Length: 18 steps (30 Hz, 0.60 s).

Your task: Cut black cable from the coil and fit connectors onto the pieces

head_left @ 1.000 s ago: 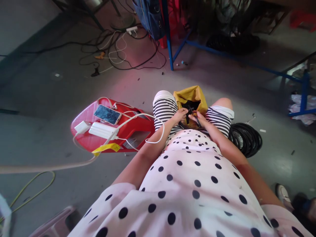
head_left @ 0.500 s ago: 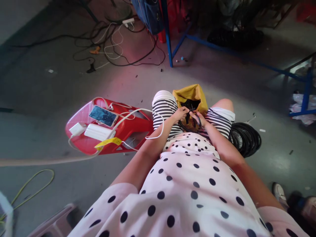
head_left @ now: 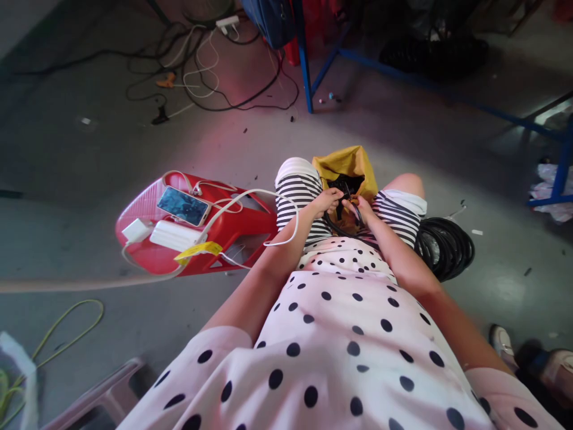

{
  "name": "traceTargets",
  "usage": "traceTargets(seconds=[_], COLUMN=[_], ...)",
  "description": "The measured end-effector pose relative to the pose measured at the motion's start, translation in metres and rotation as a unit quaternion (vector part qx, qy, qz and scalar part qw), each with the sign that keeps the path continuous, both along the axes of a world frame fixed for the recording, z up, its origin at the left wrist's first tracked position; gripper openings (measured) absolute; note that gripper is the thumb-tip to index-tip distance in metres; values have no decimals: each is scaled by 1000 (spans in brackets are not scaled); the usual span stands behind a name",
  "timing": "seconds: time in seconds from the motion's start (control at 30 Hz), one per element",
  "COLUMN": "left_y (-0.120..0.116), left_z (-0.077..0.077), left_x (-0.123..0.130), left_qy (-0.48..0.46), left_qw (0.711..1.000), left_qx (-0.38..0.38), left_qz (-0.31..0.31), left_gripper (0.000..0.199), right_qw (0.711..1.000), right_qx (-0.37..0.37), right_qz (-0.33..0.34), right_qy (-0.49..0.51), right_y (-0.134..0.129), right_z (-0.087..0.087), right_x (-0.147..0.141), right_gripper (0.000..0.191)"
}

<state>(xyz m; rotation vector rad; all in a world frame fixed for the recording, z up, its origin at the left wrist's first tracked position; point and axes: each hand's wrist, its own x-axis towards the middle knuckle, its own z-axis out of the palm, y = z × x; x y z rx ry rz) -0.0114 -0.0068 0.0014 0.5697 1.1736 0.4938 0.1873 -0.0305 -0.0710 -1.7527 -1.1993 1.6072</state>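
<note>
Between my knees sits an open yellow bag (head_left: 347, 160) with dark pieces inside. My left hand (head_left: 328, 202) is closed over the bag's near side, its fingers pinched on a thin black cable (head_left: 330, 226) that curves down across my lap. Beside it, my right hand (head_left: 362, 209) is closed around what look like black-handled scissors (head_left: 359, 214), with the narrow blades pointing up over the bag. The fingertips of both hands nearly meet. The cable's end is too small to make out.
Left of me, a red stool (head_left: 224, 233) carries a phone (head_left: 183, 206), a white power bank (head_left: 175, 236) and cords. A black cable coil (head_left: 445, 248) lies by my right leg. Ahead stand a blue metal frame (head_left: 305, 71) and tangled floor cables (head_left: 224, 108). Shoes (head_left: 502, 340) show at lower right.
The view has shifted slightly, so most things sit a little higher in the picture. My hands stay together over the bag, the right one turned slightly with the scissors.
</note>
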Motion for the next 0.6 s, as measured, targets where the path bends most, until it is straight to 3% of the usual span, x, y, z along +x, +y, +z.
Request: traceTargets(seconds=[0.17,0.3,0.43,0.53,0.6], left_y=[2,3,-4,-8,-9], left_z=[-1,0,5,7,6], left_x=[6,0,-13,-18,-17], left_qy=[16,-28,-70,-82,-84], left_qw=[998,993,993,992,990], left_qx=[-11,-56,-58,-56,-74], left_qz=[67,96,76,76,90], left_gripper=[24,27,6,12,28], right_qw=[1000,998,996,996,997], right_qx=[7,20,46,42,37], right_qz=[-16,-51,-59,-44,-27], right_qy=[-12,11,53,68,62], right_y=[1,-3,-7,-8,-9], right_z=[4,14,25,29,31], right_x=[-8,-5,0,1,-1], right_gripper=[79,77,80,84,83])
